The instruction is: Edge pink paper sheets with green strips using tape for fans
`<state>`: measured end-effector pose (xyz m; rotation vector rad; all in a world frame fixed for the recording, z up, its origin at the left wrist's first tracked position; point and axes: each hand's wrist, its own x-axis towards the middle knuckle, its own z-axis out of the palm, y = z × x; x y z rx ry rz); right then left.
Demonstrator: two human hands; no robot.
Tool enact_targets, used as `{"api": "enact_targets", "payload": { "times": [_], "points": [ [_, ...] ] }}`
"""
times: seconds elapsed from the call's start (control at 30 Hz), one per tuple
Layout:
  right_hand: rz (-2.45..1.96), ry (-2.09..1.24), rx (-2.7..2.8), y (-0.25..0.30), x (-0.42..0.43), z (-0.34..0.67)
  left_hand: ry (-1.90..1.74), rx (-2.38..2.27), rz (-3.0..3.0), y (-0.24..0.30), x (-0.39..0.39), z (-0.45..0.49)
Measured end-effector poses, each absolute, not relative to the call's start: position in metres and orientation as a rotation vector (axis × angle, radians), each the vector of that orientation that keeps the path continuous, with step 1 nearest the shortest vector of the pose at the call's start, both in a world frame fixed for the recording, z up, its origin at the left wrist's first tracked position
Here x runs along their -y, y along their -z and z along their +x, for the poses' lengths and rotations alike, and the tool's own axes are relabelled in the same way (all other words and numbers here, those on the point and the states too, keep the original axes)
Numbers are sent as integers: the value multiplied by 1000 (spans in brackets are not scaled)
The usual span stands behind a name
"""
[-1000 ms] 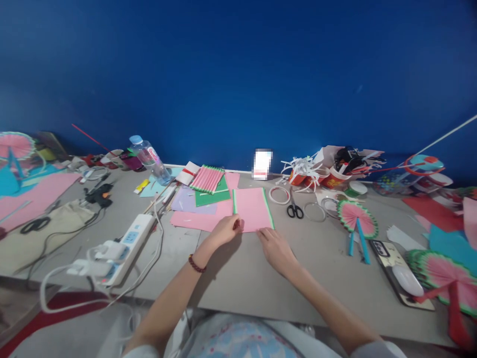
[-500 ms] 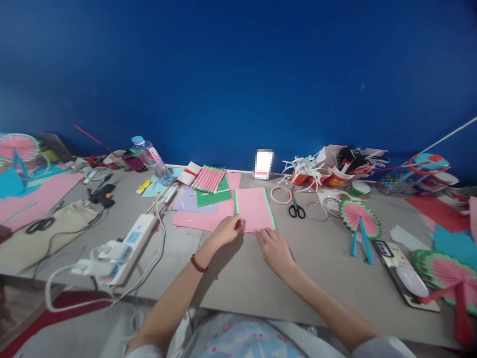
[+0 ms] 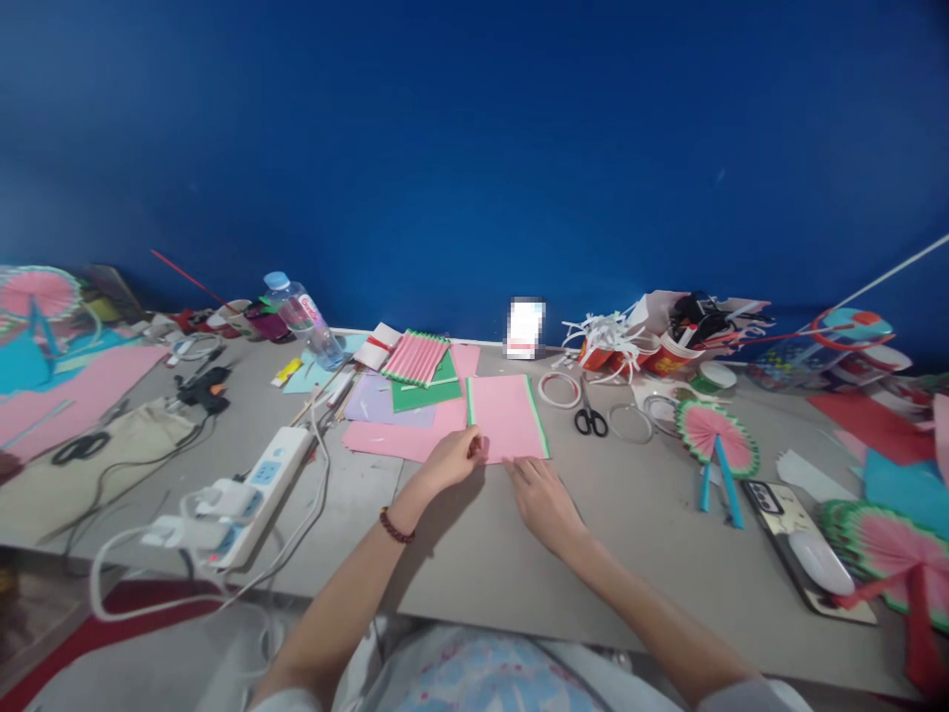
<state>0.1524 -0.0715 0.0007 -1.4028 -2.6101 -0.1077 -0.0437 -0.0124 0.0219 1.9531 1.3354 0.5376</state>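
A pink sheet of paper [image 3: 505, 410] with green strips along its left and right edges lies flat on the table in front of me. At its near left corner is my left hand [image 3: 458, 457], fingers curled in a pinch on the paper's edge; the fingertips are partly hidden. My right hand [image 3: 545, 499] lies palm down with its fingers stretched out, their tips on the sheet's near edge. Left of the sheet, a pleated pink paper [image 3: 416, 358] with green ends rests on green card [image 3: 426, 394] and other coloured papers.
Black-handled scissors [image 3: 591, 420] and a roll of tape [image 3: 559, 390] lie right of the sheet. A finished paper fan [image 3: 718, 435] and a phone [image 3: 775, 504] are farther right. On the left are a power strip [image 3: 271, 485], a water bottle [image 3: 311, 321] and a glue gun [image 3: 206, 389].
My right hand has slid slightly left along the sheet's near edge. My left hand stays at the near left corner.
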Motion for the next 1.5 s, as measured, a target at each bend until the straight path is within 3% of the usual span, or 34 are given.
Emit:
{"api": "enact_targets", "payload": {
  "times": [0.5,1.0,1.5],
  "points": [
    [-1364,203,2633,3,71,147,-630,-1169,1808,-21,13,-53],
    [-1335,219,2708,0,71,145,-484,-1396,1984,-25,11,-48],
    [-1412,-8,2629,-6,66,144,-512,-1315,1925,-17,8,-52]
  ]
}}
